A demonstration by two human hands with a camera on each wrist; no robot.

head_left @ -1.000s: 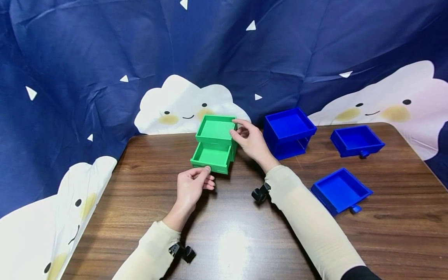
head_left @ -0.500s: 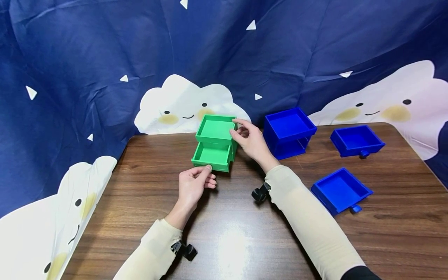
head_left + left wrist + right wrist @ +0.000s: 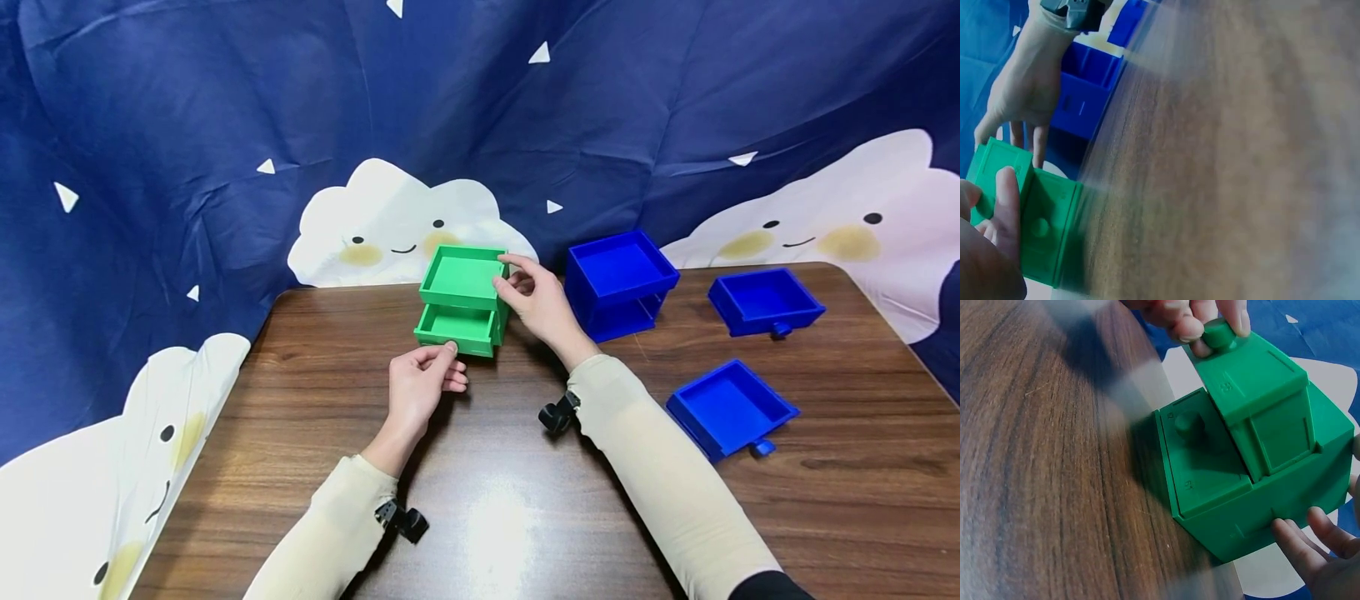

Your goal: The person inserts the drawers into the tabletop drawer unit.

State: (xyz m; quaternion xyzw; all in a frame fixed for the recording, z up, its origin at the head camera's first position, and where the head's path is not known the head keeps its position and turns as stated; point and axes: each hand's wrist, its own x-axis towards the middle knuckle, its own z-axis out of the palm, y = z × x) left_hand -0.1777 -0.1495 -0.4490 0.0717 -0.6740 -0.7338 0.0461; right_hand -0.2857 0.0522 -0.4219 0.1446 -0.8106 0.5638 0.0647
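Note:
A small green drawer cabinet (image 3: pixel 462 279) with a tray-like top stands at the table's back edge. Its upper drawer (image 3: pixel 457 321) sticks partway out of the front. My left hand (image 3: pixel 417 383) pinches the round knob (image 3: pixel 1218 335) of that drawer between thumb and fingers. Below, the lower drawer (image 3: pixel 1210 462) sits flush in the cabinet, its own knob (image 3: pixel 1189 427) facing out. My right hand (image 3: pixel 542 302) holds the cabinet's right side, thumb and index finger at the top rim and other fingers against the side wall.
Right of the green cabinet stands a blue cabinet (image 3: pixel 622 267) with an open front bay. Two loose blue drawers, one farther back (image 3: pixel 765 298) and one nearer (image 3: pixel 731 408), lie on the wooden table (image 3: pixel 315 467). A dark blue cloth (image 3: pixel 465 100) hangs behind.
My left hand has moved away from me, and the upper green drawer has slid farther into the cabinet. The right hand and blue pieces have stayed in place.

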